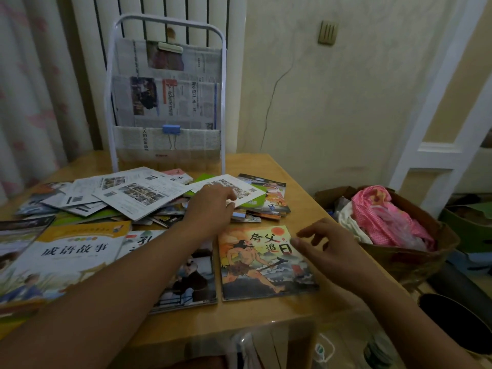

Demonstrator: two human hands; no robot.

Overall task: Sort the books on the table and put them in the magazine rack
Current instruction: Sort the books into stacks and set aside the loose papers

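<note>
Left hand (210,206) pinches white leaflet (229,191) at pile's 3 o'clock edge, likely pulling it out for sorting. Right hand (327,249) loose, fingers apart, over orange book (255,272). Books (80,251) scattered on bench (292,187); rack (167,102) at 12 o'clock.

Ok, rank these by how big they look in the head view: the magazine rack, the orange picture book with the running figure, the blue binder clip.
1. magazine rack, largest though farthest away.
2. orange picture book, nearer the camera, which flatters its size.
3. blue binder clip, clearly smallest, clipped on the rack's lower pocket.
</note>
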